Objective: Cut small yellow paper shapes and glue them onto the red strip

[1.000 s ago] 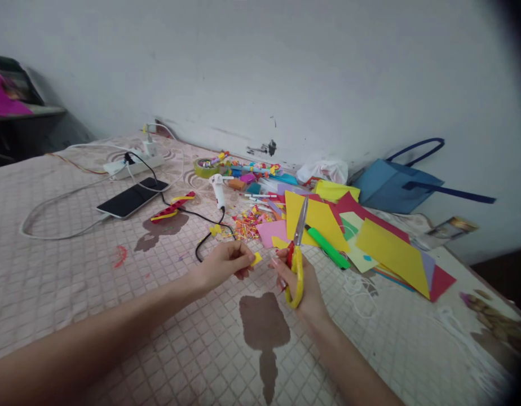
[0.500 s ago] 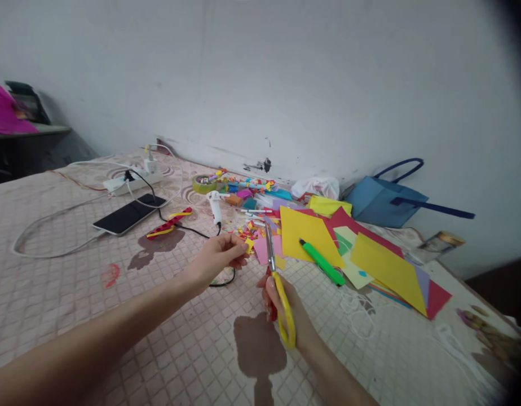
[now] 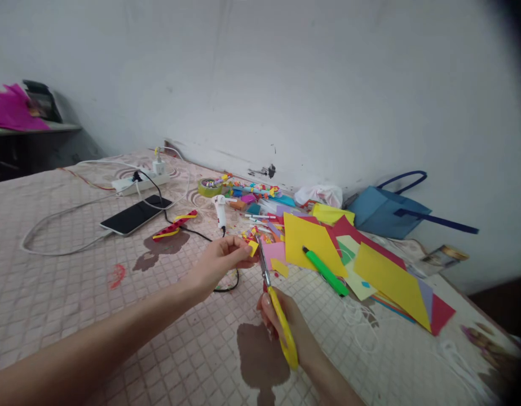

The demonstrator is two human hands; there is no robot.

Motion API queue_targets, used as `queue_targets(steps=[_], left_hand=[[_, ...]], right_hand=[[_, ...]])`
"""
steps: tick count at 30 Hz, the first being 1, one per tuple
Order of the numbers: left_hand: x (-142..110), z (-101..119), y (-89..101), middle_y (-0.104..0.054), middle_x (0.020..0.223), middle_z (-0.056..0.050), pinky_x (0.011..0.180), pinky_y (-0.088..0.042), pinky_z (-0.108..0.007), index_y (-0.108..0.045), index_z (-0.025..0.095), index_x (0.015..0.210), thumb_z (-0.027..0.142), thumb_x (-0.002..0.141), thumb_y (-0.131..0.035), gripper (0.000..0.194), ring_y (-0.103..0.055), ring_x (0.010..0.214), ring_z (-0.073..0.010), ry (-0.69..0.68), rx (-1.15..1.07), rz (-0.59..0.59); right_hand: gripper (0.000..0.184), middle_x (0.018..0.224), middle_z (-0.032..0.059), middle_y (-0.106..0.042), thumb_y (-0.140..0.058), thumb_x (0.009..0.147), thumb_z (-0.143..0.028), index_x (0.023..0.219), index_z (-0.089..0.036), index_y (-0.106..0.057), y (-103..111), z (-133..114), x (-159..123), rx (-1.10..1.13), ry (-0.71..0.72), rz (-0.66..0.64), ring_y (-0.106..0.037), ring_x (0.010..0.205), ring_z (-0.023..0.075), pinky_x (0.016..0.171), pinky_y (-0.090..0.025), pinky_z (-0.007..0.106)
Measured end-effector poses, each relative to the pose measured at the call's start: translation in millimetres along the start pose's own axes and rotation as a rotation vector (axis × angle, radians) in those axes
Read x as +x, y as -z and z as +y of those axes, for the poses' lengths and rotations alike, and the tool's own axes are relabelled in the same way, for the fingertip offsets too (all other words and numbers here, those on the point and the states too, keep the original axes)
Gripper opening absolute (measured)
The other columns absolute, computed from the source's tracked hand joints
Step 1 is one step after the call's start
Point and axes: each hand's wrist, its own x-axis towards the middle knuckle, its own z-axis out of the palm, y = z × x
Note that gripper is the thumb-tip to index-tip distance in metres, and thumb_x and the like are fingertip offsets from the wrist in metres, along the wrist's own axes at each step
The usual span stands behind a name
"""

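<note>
My left hand (image 3: 227, 258) pinches a small piece of yellow paper (image 3: 253, 248) between thumb and fingers. Close to the paper's right edge are the metal blades of a pair of scissors (image 3: 264, 262), pointing away from me. Wrapped round their yellow handle is my right hand (image 3: 286, 321); part of the grip is hidden by the fingers. Whether the blades touch the paper I cannot tell. Beyond both hands lie small paper scraps (image 3: 252, 232) and a pink paper sheet (image 3: 274, 254).
A white glue gun (image 3: 220, 213) with a black cord stands behind my left hand. To the right are a yellow sheet (image 3: 303, 237), a green cutter (image 3: 326, 272) and a blue bag (image 3: 376, 211). A phone (image 3: 136, 215) and a power strip (image 3: 142, 183) lie left.
The scissors' tips have swung left, closer to the yellow paper piece in my left hand. The whole view has shifted slightly, moving the table's things to the right.
</note>
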Motion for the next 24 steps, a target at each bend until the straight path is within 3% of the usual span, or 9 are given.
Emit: queue_targets(steps=[6,13,18,24], left_hand=[[-1.4,0.6,0.6,-0.067,0.082,-0.002,0.085,-0.048,-0.032,-0.054,0.015,0.076,0.033,0.075,-0.066,0.022,-0.065,0.078,-0.0135,0.002,0.0,-0.014],[-1.8,1.3,-1.9,-0.066,0.076,-0.002,0.084,-0.048,-0.034,-0.053,0.014,0.072,0.034,0.072,-0.068,0.024,-0.065,0.076,-0.0148,-0.012,0.025,0.012],[-3.6,-0.2,-4.3,-0.066,0.072,-0.003,0.074,-0.048,-0.028,-0.055,0.013,0.07,0.036,0.068,-0.071,0.028,-0.062,0.071,-0.0135,-0.039,0.105,-0.005],[-0.9,-1.9,0.2,-0.064,0.069,-0.001,0.069,-0.046,-0.024,-0.057,0.013,0.07,0.033,0.069,-0.071,0.025,-0.06,0.067,-0.0107,-0.021,0.128,-0.062]], right_hand=[[0.047,0.051,-0.0059,-0.046,-0.052,0.074,-0.064,0.074,-0.018,-0.049,1.9,4.2,2.9,0.117,-0.085,-0.017,-0.041,0.039,0.0072,0.038,-0.033,0.017],[0.048,0.05,-0.0081,-0.04,-0.049,0.075,-0.066,0.073,-0.019,-0.046,-0.2,5.6,2.6,0.092,-0.028,0.021,-0.036,0.036,0.0058,0.035,-0.03,0.017],[0.048,0.049,-0.0072,-0.041,-0.043,0.079,-0.066,0.072,-0.019,-0.047,-0.4,7.4,0.8,0.069,0.002,0.051,-0.037,0.037,0.0066,0.035,-0.032,0.018],[0.052,0.049,-0.0066,-0.039,-0.041,0.078,-0.069,0.076,-0.018,-0.052,6.4,5.5,0.9,0.046,-0.009,-0.012,-0.037,0.038,0.0071,0.035,-0.032,0.018]])
